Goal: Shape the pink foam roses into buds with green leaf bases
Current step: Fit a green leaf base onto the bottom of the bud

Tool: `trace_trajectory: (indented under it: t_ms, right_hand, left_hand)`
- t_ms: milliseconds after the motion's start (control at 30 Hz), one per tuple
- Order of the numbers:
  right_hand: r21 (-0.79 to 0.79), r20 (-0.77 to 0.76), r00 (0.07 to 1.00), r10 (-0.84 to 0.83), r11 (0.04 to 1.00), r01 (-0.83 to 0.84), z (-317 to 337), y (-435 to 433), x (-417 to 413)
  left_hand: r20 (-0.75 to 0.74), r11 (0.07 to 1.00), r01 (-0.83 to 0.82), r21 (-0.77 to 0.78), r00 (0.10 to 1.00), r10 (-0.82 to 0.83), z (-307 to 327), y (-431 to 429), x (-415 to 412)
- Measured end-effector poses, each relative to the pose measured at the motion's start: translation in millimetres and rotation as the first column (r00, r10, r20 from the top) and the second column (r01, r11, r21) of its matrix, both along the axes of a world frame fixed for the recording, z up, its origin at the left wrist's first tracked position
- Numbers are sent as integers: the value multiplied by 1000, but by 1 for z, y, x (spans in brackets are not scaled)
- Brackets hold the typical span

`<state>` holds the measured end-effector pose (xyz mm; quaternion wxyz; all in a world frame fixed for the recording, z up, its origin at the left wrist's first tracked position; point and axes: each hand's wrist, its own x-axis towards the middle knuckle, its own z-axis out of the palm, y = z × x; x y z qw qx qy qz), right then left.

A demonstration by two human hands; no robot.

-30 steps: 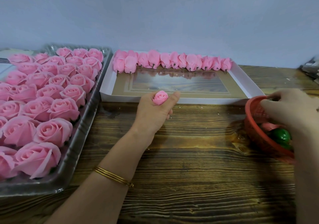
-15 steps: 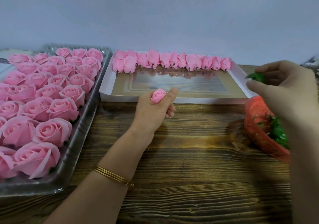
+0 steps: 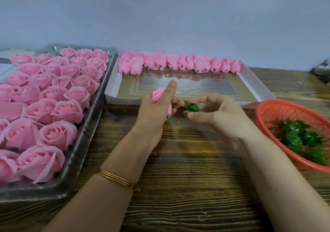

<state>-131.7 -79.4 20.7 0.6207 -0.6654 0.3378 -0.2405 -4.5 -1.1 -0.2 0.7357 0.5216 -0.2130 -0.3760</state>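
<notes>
Head cam, going from the left: a clear plastic tray [image 3: 100, 117] sits along the left edge of the tabletop [image 3: 178, 178], packed with open roses [image 3: 57, 135]. Next to it, over the middle of the tabletop, the left hand [image 3: 157, 114] has its fingers wrapped round one bud [image 3: 158, 94], thumb sticking up alongside it. The bud's long axis runs roughly up and away toward the far edge, with the tip poking out the top of the fist. A bit of pink shows lower down by the fingertips, so I'd guess that's the end the leaf goes on. Just right of those fingertips, almost touching, is a green leaf base [image 3: 192, 107], pinched between the thumb and fingers of the right hand [image 3: 217, 114]. So it all comes down to that tiny gap: leaf on the right, bud's lower end on the left, and the right hand is probably the one to close it. There's plenty of bare wood under and in front of both hands. Behind them a white box [image 3: 257, 87] lies along the far edge with a row of shaped buds [image 3: 178, 63] against its back wall and lots of free floor. A red basket [image 3: 267, 110] of spare leaf bases [image 3: 300, 139] sits at the right edge, close to the right forearm, so a careless elbow could nudge it.
</notes>
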Motion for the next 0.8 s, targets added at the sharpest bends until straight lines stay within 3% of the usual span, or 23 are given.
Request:
trace_trajectory:
  t_ms: [167,367,800]
  right_hand:
    - [57,-42,999,17,998,-14,-10,6,7]
    - [-27,-115,992,54,998,-58,-17,11,12]
    - [-23,32,998,53,998,-52,-29,18,21]
  left_hand:
    - [3,1000,-22,0,1000,22,1,0,0]
    - [5,1000,-3,-9,1000,3,0,0,0]
    - [-28,997,63,-46,998,-65,-2,0,-1]
